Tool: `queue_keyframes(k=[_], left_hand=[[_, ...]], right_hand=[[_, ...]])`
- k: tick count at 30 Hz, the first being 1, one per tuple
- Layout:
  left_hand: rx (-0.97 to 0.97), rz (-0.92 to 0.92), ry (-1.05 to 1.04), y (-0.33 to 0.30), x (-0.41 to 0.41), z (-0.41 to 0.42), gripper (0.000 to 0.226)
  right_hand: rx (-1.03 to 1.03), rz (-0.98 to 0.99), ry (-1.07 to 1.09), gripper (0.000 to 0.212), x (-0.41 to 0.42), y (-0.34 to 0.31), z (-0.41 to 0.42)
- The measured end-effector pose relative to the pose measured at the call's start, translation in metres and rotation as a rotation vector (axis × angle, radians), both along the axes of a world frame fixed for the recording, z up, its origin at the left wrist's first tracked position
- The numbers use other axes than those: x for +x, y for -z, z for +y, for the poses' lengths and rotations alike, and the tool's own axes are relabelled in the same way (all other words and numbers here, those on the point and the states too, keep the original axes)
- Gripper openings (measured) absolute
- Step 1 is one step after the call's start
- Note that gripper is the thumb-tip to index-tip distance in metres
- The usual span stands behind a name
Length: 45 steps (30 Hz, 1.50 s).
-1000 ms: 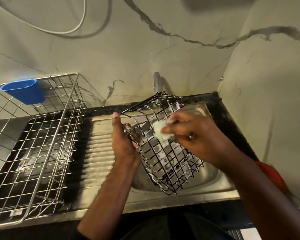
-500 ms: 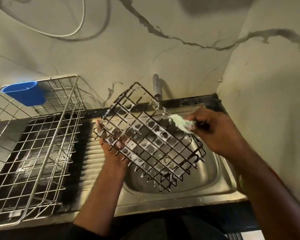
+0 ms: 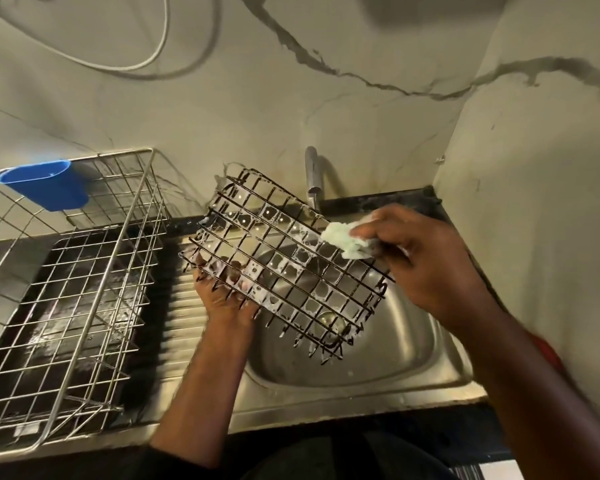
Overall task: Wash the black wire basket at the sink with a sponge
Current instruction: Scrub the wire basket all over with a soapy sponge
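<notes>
Turned broad-side up above the sink bowl (image 3: pixel 440 362), the black wire basket (image 3: pixel 284 261) is showing suds while left hand (image 3: pixel 227 299) fingers are gripping its lower edge and right hand (image 3: pixel 420 261) fingers are pinching the sponge (image 3: pixel 343 239) against its upper corner, suggesting scrubbing is moving to a fresh face.

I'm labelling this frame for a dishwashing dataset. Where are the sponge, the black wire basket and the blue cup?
sponge (image 3: pixel 343 240), head view, on its soapy pale green face.
black wire basket (image 3: pixel 284 258), head view, on a wire of its foamy grid.
blue cup (image 3: pixel 45 188), head view, on its outer side wall.
</notes>
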<state>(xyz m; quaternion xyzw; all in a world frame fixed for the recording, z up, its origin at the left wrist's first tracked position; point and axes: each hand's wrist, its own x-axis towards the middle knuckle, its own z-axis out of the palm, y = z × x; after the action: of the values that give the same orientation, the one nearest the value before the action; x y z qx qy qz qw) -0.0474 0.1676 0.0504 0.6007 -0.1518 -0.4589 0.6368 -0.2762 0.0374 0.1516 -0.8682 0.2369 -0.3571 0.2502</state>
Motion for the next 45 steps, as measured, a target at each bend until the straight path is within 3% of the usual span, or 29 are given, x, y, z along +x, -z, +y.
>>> queue_keyframes(k=[2,4,8,14,18,23,28,34,36,41,45], left_hand=[[-0.172,0.264,-0.25,0.001,0.006,-0.009,0.048],[-0.178,0.279,-0.47,-0.002,0.012,-0.024,0.04],[-0.229,0.424,-0.548,-0.011,0.009,-0.036,0.048],[-0.06,0.542,-0.683,-0.018,0.006,-0.041,0.058],[-0.03,0.589,-0.718,-0.023,0.009,-0.039,0.044],[0.001,0.63,-0.71,-0.03,0.01,-0.036,0.052],[-0.051,0.641,-0.671,-0.031,0.006,-0.036,0.052],[-0.07,0.649,-0.726,-0.029,0.009,-0.038,0.051],[-0.058,0.636,-0.738,-0.03,0.009,-0.036,0.05],[-0.071,0.532,-0.742,-0.042,-0.001,-0.035,0.044],[-0.115,0.415,-0.761,-0.048,-0.014,-0.038,0.057]], right_hand=[[0.07,0.004,0.036,0.037,-0.009,0.007,-0.007],[0.123,-0.019,0.069,0.04,-0.016,0.012,-0.012],[0.155,-0.043,0.163,0.037,-0.018,0.021,-0.016],[0.238,-0.129,0.323,0.034,0.008,0.047,0.01],[0.336,-0.183,0.356,0.032,0.01,0.052,0.012],[0.357,-0.25,0.308,0.029,0.008,0.053,0.014],[0.39,-0.217,0.408,0.033,0.0,0.056,-0.001],[0.323,-0.208,0.106,0.025,-0.002,0.052,0.015],[0.299,-0.175,0.03,0.024,-0.006,0.055,0.014],[0.233,-0.156,0.199,0.027,-0.01,0.051,0.005],[0.238,-0.138,0.113,0.024,-0.002,0.044,0.009]])
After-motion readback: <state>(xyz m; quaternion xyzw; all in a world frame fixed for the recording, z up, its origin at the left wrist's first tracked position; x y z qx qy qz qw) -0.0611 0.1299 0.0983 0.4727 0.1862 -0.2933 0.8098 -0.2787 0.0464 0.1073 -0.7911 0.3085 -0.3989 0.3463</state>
